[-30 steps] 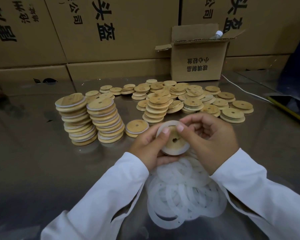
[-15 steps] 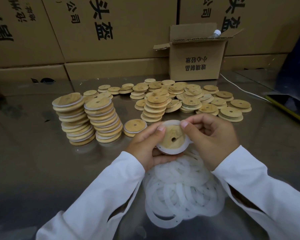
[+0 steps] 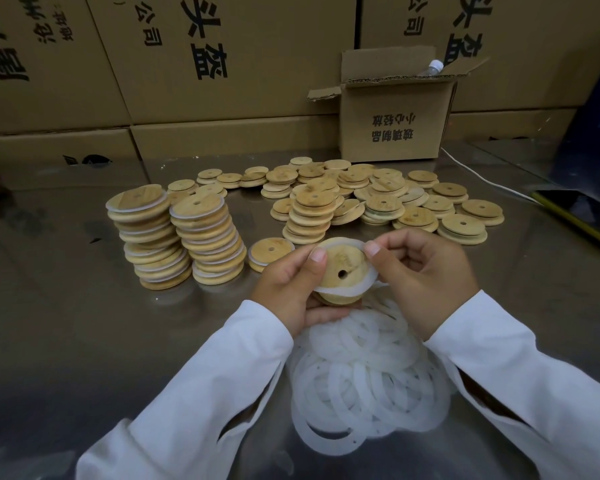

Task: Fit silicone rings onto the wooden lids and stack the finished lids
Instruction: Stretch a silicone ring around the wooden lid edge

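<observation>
The left hand point(image 3: 288, 285) cradles a wooden lid point(image 3: 343, 263) over the loose rings point(image 3: 361, 375) by the counter's point(image 3: 84, 323) near edge, fingers curled under it; the right hand point(image 3: 426, 271) pinches the silicone ring point(image 3: 340, 291) at its rim. Best walk the ring round evenly so it seats flat

a shiny metal table point(image 3: 66, 323) carries everything. at its left stand two tall stacks point(image 3: 149, 237) of ringed lids, side by side, both leaning a little. just right of them lies a single ringed lid point(image 3: 269, 252). farther back, loose lids point(image 3: 378, 199) spread in low piles. a heap of white rings point(image 3: 364, 386) lies near the front. an open carton point(image 3: 395, 129) sits at the back, a white cable point(image 3: 482, 178) and a yellow-edged flat device point(image 3: 575, 216) to its right.
</observation>
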### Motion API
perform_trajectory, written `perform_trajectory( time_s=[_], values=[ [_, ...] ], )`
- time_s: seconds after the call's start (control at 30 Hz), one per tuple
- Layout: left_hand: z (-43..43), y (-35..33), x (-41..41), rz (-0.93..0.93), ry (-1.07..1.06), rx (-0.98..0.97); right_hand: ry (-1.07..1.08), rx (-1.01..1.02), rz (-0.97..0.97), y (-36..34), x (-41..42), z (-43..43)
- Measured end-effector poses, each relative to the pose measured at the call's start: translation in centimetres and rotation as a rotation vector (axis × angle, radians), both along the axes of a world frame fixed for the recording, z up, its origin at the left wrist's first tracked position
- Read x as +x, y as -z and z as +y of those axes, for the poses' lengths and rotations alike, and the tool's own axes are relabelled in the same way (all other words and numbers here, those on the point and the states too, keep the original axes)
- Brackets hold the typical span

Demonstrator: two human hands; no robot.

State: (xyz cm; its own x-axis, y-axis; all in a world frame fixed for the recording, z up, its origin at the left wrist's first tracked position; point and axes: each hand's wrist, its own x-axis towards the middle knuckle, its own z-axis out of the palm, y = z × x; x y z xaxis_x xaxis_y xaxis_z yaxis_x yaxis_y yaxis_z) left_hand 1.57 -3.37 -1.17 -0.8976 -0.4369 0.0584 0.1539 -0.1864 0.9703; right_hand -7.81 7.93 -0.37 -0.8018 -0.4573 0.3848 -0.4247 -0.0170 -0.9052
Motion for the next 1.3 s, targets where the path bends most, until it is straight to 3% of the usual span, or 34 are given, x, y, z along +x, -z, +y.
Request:
perform_trajectory(
  time_s=[0.5,0.73,0.97,1.13,1.3],
  values=[
    [0.0,0.1,-0.2,0.114,-0.01,0.069,0.032,-0.002,0.003,0.1,0.5,0.0],
    [-0.2,0.6,0.0,0.139,0.017,-0.026,0.043,-0.033,0.034,-0.2,0.3,0.2],
    [-0.5,0.5,-0.3,0.134,-0.015,-0.037,-0.04,-0.056,-0.156,-0.6,0.3,0.2],
    [-0.5,0.3,-0.5,0.119,-0.026,0.032,-0.083,-0.045,-0.339,-1.1,-0.2,0.3],
    [-0.3,0.0,-0.5,0.157,0.015,0.232,-0.149,-0.048,-0.293,-1.7,0.2,0.3]
  ],
)
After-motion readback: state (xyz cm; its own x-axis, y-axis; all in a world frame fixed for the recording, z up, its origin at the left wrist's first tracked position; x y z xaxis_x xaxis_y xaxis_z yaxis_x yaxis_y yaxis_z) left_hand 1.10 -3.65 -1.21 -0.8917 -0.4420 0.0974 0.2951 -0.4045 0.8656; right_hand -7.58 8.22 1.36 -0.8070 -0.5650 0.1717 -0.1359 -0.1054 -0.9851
